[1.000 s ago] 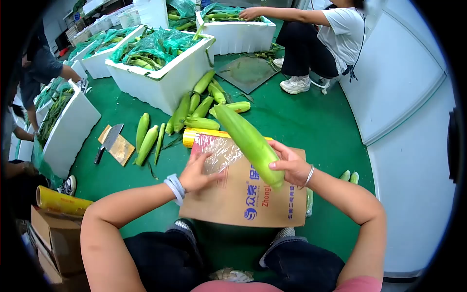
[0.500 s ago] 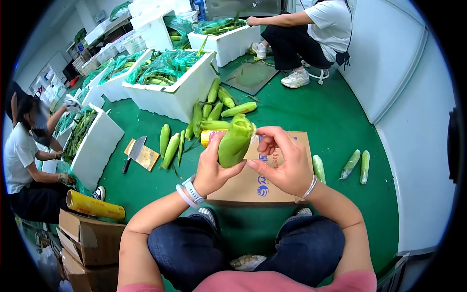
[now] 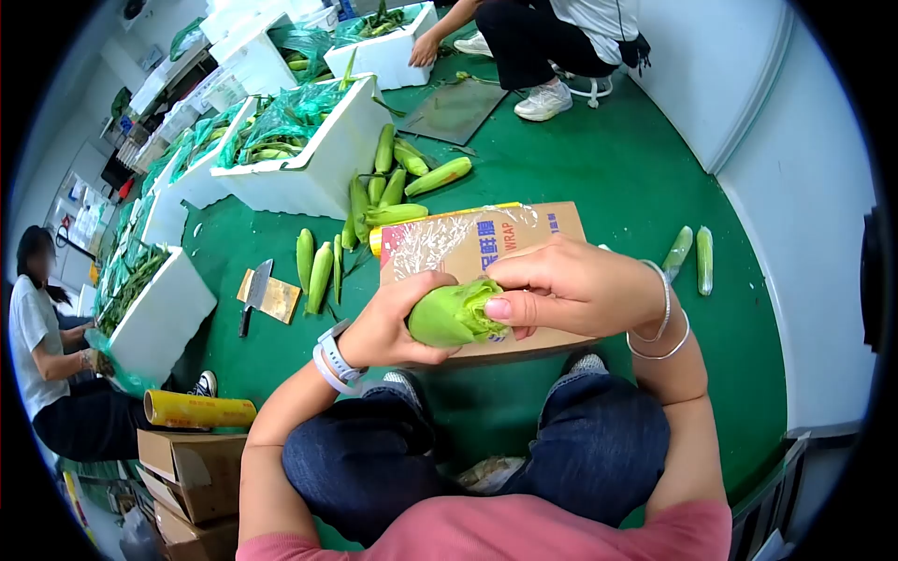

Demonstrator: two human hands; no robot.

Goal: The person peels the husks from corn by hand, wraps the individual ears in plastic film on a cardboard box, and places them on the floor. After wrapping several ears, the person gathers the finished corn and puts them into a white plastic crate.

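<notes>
An ear of corn in green husk (image 3: 440, 318) lies in my left hand (image 3: 393, 318), whose fingers are wrapped round it. Its cut end points right. There my right hand (image 3: 571, 290) pinches the ragged husk edge, thumb pressed on it. Below both hands is a cardboard box (image 3: 552, 220) with printed letters. A roll of clear film (image 3: 377, 241) shows at the box's far left edge, partly hidden by shiny wrap. Beyond it several unwrapped ears of corn (image 3: 440, 176) are heaped on the green floor.
A cleaver (image 3: 257, 285) rests on a small board (image 3: 281, 301) at the left. White foam boxes (image 3: 318, 182) of corn stand beyond. Two wrapped ears (image 3: 704, 257) lie right. One person (image 3: 37, 327) sits left; another (image 3: 524, 47) crouches ahead. A yellow roll (image 3: 199, 409) tops cartons.
The held corn has tilted from upright to pointing right and come lower. My right hand has closed on its end. The view has shifted, and the crouching person's arm has lowered.
</notes>
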